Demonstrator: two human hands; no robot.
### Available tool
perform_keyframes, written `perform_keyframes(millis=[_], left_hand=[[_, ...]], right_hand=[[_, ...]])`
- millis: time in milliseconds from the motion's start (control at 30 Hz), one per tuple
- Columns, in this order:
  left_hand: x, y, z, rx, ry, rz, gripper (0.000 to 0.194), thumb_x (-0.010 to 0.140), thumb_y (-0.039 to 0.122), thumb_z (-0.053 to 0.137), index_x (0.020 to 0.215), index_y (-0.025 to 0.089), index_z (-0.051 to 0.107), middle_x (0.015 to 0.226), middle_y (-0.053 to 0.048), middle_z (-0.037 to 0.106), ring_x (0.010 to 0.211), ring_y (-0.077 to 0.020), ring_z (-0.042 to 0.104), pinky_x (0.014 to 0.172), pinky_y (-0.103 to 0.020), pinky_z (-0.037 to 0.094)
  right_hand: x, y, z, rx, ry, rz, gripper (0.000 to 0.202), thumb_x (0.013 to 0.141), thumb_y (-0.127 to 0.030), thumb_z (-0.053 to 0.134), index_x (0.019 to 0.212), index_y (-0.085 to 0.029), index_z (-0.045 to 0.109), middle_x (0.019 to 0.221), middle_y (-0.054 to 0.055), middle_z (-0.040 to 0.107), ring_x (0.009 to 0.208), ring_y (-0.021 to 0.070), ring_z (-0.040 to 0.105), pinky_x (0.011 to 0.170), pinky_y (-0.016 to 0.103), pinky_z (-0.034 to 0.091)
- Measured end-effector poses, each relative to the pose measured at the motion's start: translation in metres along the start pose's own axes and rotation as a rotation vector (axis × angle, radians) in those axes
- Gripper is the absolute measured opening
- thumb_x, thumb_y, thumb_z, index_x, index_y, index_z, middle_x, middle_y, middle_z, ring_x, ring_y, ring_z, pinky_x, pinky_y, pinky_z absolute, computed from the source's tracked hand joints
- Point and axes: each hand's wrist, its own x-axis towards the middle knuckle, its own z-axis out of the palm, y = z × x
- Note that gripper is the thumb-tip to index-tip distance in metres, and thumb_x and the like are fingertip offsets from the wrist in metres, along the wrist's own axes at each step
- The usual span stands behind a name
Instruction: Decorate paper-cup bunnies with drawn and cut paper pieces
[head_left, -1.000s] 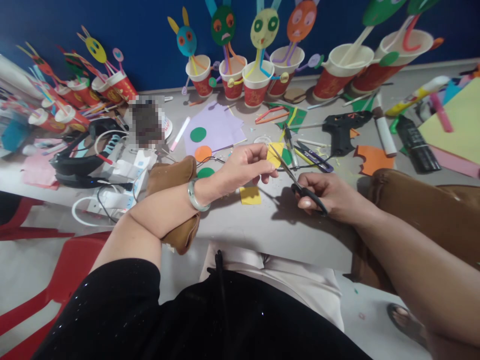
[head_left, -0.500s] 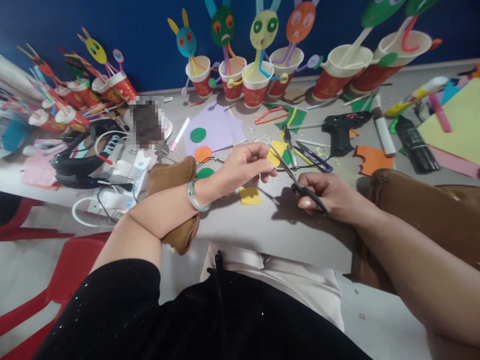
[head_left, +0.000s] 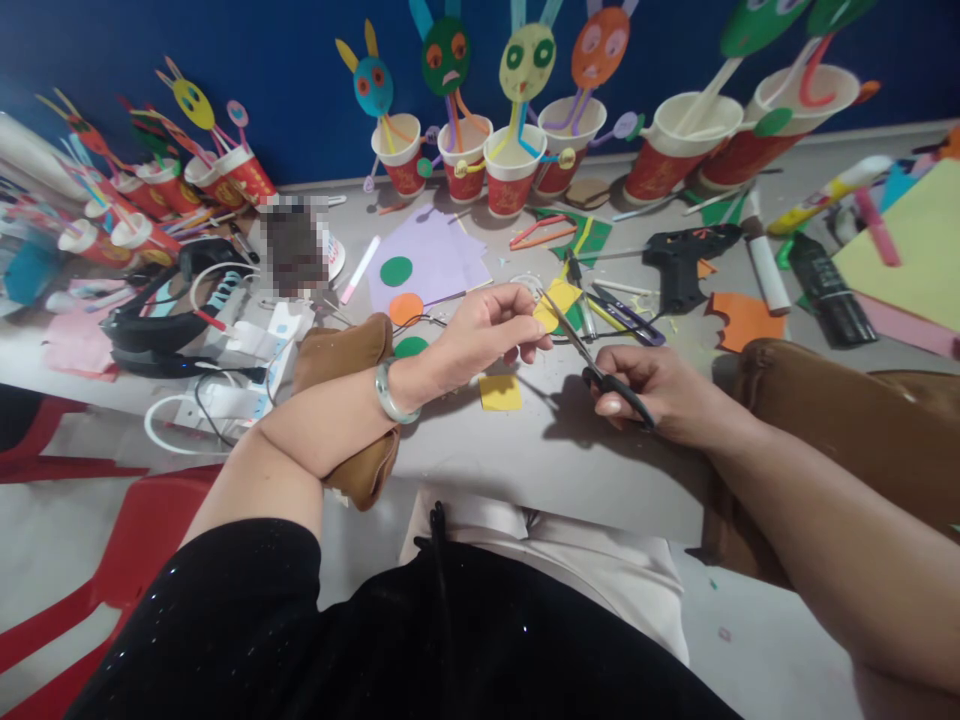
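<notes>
My left hand (head_left: pixel 504 325) is closed, pinching a small piece of yellow paper (head_left: pixel 553 306) between thumb and fingers. In my right hand (head_left: pixel 645 388) are scissors (head_left: pixel 589 358) with black handles, fingers through the loops. Their blades point up and left and lie at the yellow paper. Below my left hand a yellow paper square (head_left: pixel 500 393) rests on the table. Partly hidden by the left forearm is a green paper circle (head_left: pixel 411 347), with an orange circle (head_left: pixel 406 308) just above it.
Red-and-white paper cups (head_left: pixel 514 165) with paper-faced figures line the back. A black glue gun (head_left: pixel 679 262), an orange scrap (head_left: pixel 747 320) and a black bottle (head_left: pixel 832 290) lie right. Brown cushions (head_left: pixel 847 440) flank the work area. A power strip (head_left: pixel 277 350) with cables sits left.
The yellow paper in my left hand has turned slightly and shows more to the right of the blades. Both hands stay nearly in place.
</notes>
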Motion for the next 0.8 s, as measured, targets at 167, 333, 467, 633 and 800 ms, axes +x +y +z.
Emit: perform_keyframes(millis=[167,333,467,633,800], left_hand=[[0.000,0.002,0.001,0.013,-0.057,0.000,0.049,0.086,0.057,0.089,0.083,0.021,0.056,0.083,-0.001,0.078,0.065,-0.0074,0.068,0.056,-0.020,0.049],[0.000,0.002,0.001,0.011,-0.057,-0.001,0.049,0.085,0.058,0.091,0.082,0.020,0.058,0.082,-0.001,0.078,0.064,-0.0068,0.066,0.056,-0.020,0.048],[0.000,0.000,0.000,0.004,-0.056,0.000,0.041,0.089,0.048,0.088,0.081,0.020,0.059,0.081,-0.001,0.078,0.064,-0.0067,0.066,0.057,-0.020,0.048],[0.000,0.001,0.002,0.006,-0.058,-0.050,0.038,0.089,0.043,0.088,0.082,0.019,0.060,0.080,-0.001,0.078,0.063,-0.0068,0.066,0.056,-0.020,0.047],[-0.001,0.003,0.003,-0.002,-0.057,-0.065,0.042,0.085,0.047,0.092,0.080,0.019,0.061,0.077,-0.001,0.077,0.062,-0.0066,0.065,0.055,-0.019,0.046]], right_hand=[[-0.001,-0.012,0.006,-0.011,0.014,0.037,0.072,0.059,-0.078,0.100,0.067,-0.022,0.056,0.047,-0.004,0.055,0.042,0.0065,0.039,0.042,0.022,0.023],[-0.002,-0.021,0.011,-0.006,0.015,0.062,0.074,0.057,-0.079,0.101,0.066,-0.022,0.055,0.047,-0.003,0.056,0.043,0.0067,0.040,0.043,0.021,0.024],[-0.002,-0.020,0.011,-0.009,0.013,0.067,0.075,0.056,-0.081,0.100,0.066,-0.022,0.054,0.047,-0.003,0.056,0.043,0.0066,0.039,0.043,0.021,0.025],[-0.001,-0.020,0.011,-0.031,-0.011,0.052,0.076,0.059,-0.083,0.098,0.067,-0.023,0.053,0.048,-0.004,0.056,0.043,0.0066,0.038,0.045,0.022,0.025],[-0.001,-0.022,0.012,-0.033,-0.013,0.047,0.075,0.055,-0.077,0.102,0.066,-0.023,0.052,0.048,-0.004,0.056,0.044,0.0067,0.038,0.045,0.022,0.024]])
